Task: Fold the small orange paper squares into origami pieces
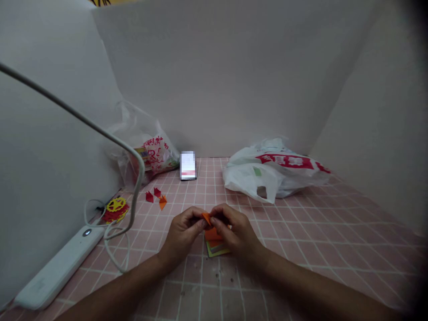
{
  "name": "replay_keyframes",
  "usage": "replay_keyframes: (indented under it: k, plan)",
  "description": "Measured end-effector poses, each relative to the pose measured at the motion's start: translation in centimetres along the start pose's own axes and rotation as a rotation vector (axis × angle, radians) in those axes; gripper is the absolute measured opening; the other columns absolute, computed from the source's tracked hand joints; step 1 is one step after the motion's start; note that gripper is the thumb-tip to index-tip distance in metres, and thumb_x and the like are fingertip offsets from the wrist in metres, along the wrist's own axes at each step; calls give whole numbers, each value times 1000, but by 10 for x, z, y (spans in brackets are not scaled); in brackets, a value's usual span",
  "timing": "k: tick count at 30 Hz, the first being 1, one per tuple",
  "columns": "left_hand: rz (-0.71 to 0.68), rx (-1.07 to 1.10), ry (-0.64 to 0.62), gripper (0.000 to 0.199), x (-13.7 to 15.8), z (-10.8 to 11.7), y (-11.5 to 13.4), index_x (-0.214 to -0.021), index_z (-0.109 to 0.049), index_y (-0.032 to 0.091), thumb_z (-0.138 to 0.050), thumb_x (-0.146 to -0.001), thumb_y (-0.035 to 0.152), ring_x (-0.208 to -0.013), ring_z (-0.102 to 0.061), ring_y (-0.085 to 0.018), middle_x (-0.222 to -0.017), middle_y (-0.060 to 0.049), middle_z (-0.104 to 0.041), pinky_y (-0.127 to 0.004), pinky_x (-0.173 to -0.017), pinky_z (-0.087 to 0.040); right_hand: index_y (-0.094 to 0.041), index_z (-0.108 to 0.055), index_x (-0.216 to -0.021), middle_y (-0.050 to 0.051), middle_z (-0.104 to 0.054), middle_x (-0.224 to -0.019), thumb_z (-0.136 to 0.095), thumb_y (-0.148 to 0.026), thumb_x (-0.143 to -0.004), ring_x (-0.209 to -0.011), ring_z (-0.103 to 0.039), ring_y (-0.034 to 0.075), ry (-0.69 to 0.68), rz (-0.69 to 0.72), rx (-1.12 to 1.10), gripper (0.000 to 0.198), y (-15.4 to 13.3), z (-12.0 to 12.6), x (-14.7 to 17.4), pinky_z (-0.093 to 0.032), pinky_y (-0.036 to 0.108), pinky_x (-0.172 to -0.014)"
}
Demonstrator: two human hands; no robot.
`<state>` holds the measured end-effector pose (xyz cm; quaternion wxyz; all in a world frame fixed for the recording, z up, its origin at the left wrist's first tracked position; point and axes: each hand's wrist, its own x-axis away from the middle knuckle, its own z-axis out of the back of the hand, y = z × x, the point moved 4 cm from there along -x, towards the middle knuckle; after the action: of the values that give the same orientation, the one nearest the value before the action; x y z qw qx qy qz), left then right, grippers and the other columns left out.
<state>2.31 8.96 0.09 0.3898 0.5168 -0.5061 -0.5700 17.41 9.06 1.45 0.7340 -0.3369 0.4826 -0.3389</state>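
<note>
Centrally, left hand [185, 232] and right hand [237, 228] together pinch a small folded piece of orange paper [206, 218] between their fingertips, at the far edge of a square stack of coloured paper [214, 235], orange uppermost, on the pink tiled tabletop [210, 298]. Piece looks pointed, though fingers hide most folds. Farther left: two small red folded-paper shapes [149, 196] near an orange folded-paper shape [162, 203]. Beyond, a lit phone [187, 165] beside a translucent red-printed plastic bag [160, 154].
</note>
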Motion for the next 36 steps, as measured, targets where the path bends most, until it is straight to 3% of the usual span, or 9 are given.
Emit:
replay_keyframes:
  k: [8, 16, 24, 30, 36]
  plan:
    - [-171, -73, 34, 3, 4, 1, 6, -82, -66, 17, -69, -83, 18, -86, -65, -17, -89, -4, -67, -28, -79, -54, -21, -60, -87, 2, -61, -82, -62, -16, -87, -73, -57, 17, 62, -91, -29, 5, 4, -2, 3, -44, 29, -65]
    - [-258, -185, 13, 6, 4, 2, 8, -84, -65, 18, -64, -86, 13, -87, -65, -17, -91, -4, -67, -27, -78, -52, -21, -59, -83, 0, -58, -77, -61, -13, -86, -68, -55, 16, 45, -112, -60, 8, -3, -6, 5, -42, 28, -61]
    - [-215, -113, 50, 2, 4, 4, 4, -83, -66, 18, -66, -84, 16, -86, -64, -16, -90, -4, -67, -26, -78, -52, -20, -63, -88, 3, -58, -79, -53, -13, -94, -74, -57, 17, 40, 165, 76, 14, -13, -5, 7, -46, 30, -67]
    - [-109, -9, 121, 6, 2, 7, 1, -84, -67, 16, -70, -83, 22, -81, -64, -15, -86, -2, -67, -26, -76, -53, -22, -58, -125, 8, -61, -96, -44, -9, -96, -85, -62, 19, 22, 350, 203, 35, -10, -9, 14, -54, 32, -71]
    - [-97, 17, 155, 7, 1, 7, 1, -85, -67, 16, -71, -82, 21, -81, -64, -15, -84, -2, -68, -26, -77, -53, -18, -50, -137, 12, -64, -99, -41, -9, -96, -85, -64, 22, -26, 378, 349, 43, -9, -14, 18, -56, 35, -70]
